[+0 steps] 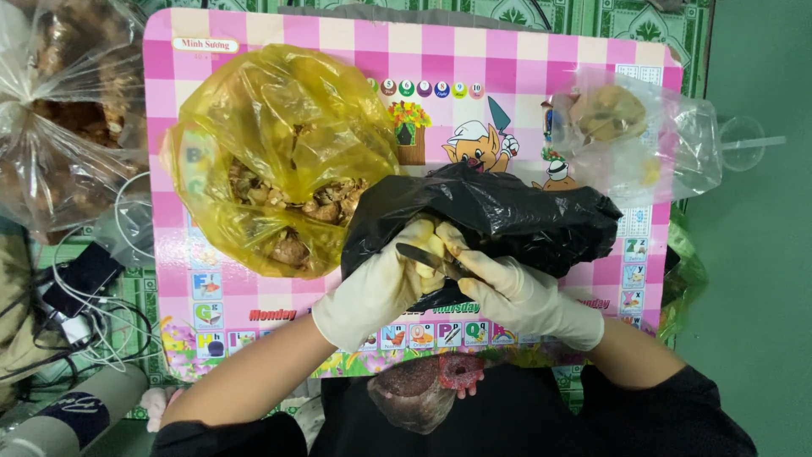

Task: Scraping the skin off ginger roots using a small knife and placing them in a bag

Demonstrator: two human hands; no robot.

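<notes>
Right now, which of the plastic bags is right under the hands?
The black bag: both gloved hands, left hand and right hand, work directly over it. The yellow bag and clear bag lie apart.

A small pale yellowish piece [429,245], likely a peeled root or clove though too small to tell, sits pinched in the fingertips of the gloved left hand [381,283]. A short knife [431,258] with a dark blade lies across it, gripped by the gloved right hand [516,292], its tip pointing toward the left hand. Just beyond both hands, touching them, a crumpled black plastic bag [499,216] sits open on the surface.
</notes>
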